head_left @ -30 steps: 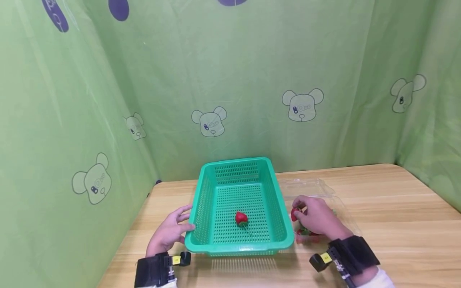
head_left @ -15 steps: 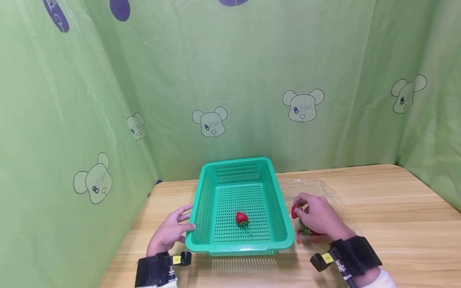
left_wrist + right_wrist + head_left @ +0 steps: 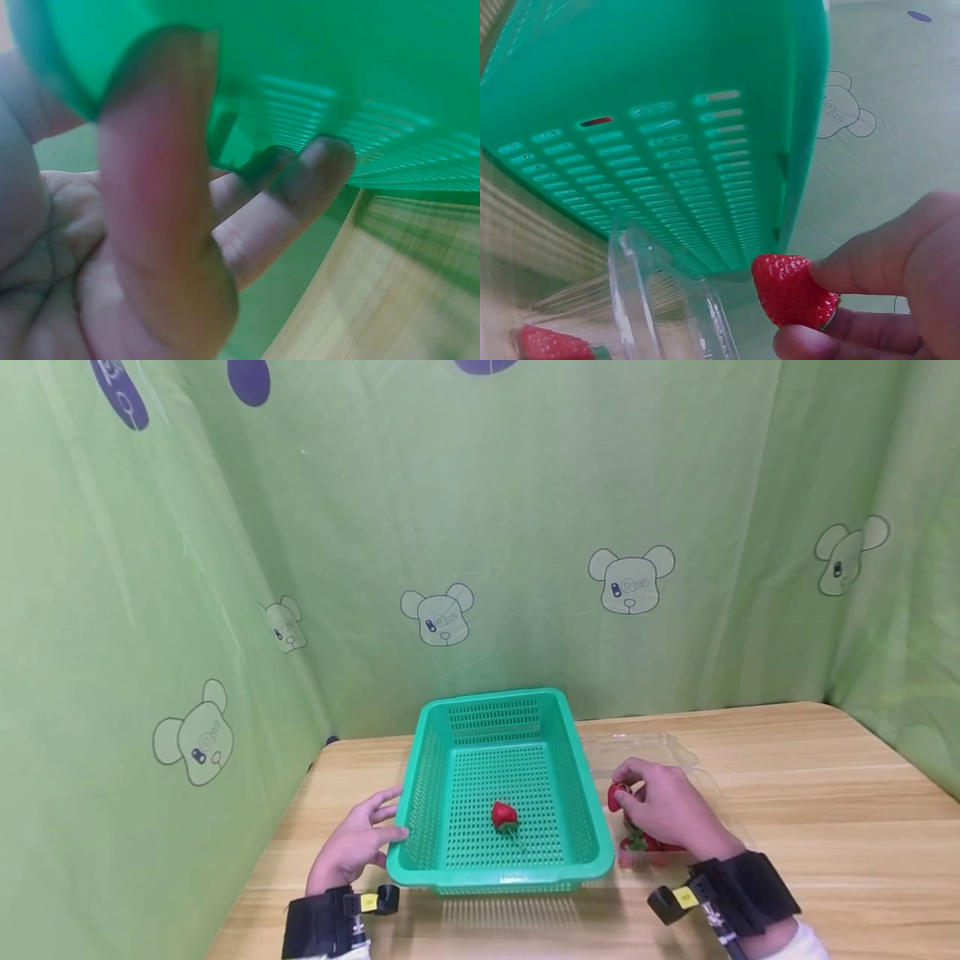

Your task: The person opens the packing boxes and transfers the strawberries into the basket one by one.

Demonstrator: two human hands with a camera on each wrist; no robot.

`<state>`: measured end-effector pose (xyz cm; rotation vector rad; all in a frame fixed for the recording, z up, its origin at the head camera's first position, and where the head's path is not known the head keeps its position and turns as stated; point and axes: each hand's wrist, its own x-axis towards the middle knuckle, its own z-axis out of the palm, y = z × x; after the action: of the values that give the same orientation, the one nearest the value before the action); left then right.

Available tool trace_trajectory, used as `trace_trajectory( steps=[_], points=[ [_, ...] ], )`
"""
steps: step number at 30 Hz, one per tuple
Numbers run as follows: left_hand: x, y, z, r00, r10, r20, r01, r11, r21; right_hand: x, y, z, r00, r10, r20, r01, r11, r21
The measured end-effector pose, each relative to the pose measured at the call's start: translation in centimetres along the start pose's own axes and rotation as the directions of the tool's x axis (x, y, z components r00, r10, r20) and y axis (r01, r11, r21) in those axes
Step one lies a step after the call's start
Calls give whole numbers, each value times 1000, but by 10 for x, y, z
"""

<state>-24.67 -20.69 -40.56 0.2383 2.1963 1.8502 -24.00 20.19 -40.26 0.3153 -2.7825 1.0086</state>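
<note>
My right hand (image 3: 663, 802) pinches a red strawberry (image 3: 791, 291) between thumb and fingers, just off the right side of a green plastic basket (image 3: 501, 878). Beneath that hand is a clear plastic clamshell box (image 3: 647, 858), partly hidden by it, with several strawberries (image 3: 637, 842) with green leaves inside. At the basket's left side, my left hand (image 3: 356, 841) holds the rim, its thumb on the edge and its fingers along the outer wall. One more strawberry (image 3: 504, 815) with a green stem lies on the basket's slotted bottom.
The box's clear lid (image 3: 633, 750) lies folded back behind it. All this stands on a wooden table (image 3: 847, 827). A green curtain (image 3: 517, 527) with bear prints hangs behind the table and along both sides.
My right hand has shifted slightly up and to the right with the strawberry, showing more of the strawberries in the box. My left hand and the basket stay in place.
</note>
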Motion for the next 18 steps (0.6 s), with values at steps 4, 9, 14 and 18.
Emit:
trace_trajectory(
  steps=[4,9,14,18],
  points=[
    [0,0,0,1000,-1,0,1,1000,0,-1,-3,-2,1000,-6,-11,6,1000,6],
    [0,0,0,1000,-5,-5,5,1000,-1,-2,-6,-4,1000,-7,-16,7,1000,14],
    [0,0,0,1000,-4,-9,4,1000,2,-3,-8,-5,999,-20,-32,21,1000,10],
    [0,0,0,1000,-4,-12,4,1000,2,-4,-10,-7,999,-29,-42,30,999,14]
  ],
)
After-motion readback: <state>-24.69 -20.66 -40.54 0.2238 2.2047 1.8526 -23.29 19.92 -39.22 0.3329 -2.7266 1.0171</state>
